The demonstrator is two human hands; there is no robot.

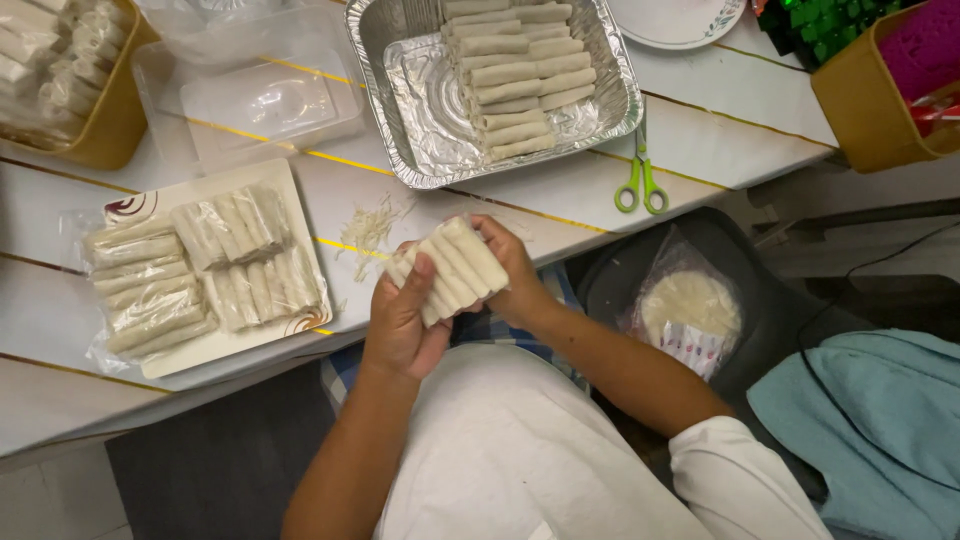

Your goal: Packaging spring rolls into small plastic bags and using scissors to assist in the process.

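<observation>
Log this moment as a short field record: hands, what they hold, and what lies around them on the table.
left hand: grips the near end of a row of pale uncooked spring rolls
right hand: holds the far end of the same row
foil tray: rectangular, holds stacked rolls
white square plate: plastic-wrapped roll bundles
green-handled scissors: right of the foil tray
white table: gold stripes

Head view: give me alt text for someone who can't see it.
Both hands, left hand and right hand, hold a bundle of pale spring rolls above a white table's edge. A foil tray holds unwrapped rolls; a white plate holds wrapped bundles; green scissors lie nearby.
</observation>
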